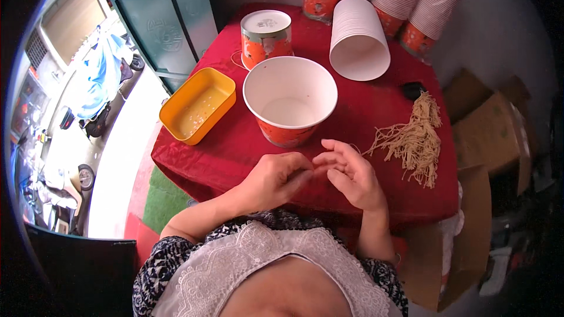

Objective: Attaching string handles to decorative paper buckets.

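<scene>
My left hand (273, 179) is closed, its thumb and fingers pressed together in front of my chest; anything in them is too small to make out. Beside it, my right hand (355, 181) has its fingers spread and partly bent, with the fingertips close to the left hand. A thin tan strand shows just behind the right hand, near a bundle of tan strings (420, 141) at the table's right side. Just beyond both hands stands a large paper bucket (288, 135), white inside and orange outside, with its mouth up.
A yellow tray (173, 105) with small white bits sits left on the red-covered table (235, 158). Behind are an upside-down orange bucket (266, 47), a white bucket stack (360, 38) on its side and wrapped bucket stacks (405, 0). Cardboard boxes (490, 129) lie right.
</scene>
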`<state>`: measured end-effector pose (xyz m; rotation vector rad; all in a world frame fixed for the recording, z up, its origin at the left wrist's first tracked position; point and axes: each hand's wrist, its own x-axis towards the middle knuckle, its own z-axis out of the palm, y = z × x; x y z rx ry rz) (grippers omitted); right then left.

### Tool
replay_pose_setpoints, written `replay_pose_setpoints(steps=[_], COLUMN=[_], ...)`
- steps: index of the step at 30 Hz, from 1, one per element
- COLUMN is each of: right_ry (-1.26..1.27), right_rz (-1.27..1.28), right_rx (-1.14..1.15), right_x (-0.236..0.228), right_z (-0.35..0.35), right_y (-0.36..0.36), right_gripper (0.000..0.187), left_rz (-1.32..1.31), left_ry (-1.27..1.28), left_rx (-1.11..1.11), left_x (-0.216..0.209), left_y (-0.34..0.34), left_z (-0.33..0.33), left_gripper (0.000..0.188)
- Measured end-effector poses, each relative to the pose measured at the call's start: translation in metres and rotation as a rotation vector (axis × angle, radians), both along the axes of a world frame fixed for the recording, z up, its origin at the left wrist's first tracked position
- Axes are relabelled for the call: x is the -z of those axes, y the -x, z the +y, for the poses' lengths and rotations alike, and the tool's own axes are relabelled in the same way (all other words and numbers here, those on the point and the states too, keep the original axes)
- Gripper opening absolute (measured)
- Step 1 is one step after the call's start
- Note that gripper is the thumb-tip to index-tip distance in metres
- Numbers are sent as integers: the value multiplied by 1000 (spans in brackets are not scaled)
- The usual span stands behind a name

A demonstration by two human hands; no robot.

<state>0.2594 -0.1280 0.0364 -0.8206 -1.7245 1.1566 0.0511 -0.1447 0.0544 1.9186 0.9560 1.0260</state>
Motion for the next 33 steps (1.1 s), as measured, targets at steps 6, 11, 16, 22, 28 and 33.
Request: replay_pose_setpoints(steps=[6,11,16,22,28,33], right_ry=[413,252,146,-76,-90,-32], right_rz=[210,265,-55,-327,-337,-247], right_rx=[-259,-139,215,341,260,220], right_x=[-24,-19,-45,-27,-23,-15], right_z=[-7,0,43,102,117,118], right_y=[11,3,-2,9,25,24], right_gripper=[47,24,24,53,52,48], left_rz=[132,278,475,1085,1168,1210], left_ry=[-185,-349,-574,-804,-885,-745], left_rx=[49,80,-178,-53,95,3], left_x=[-20,-36,-82,-79,-40,-35], left_y=[5,14,31,13,11,0], left_z=[0,17,75,169,203,196], left_gripper=[8,12,19,71,98,88])
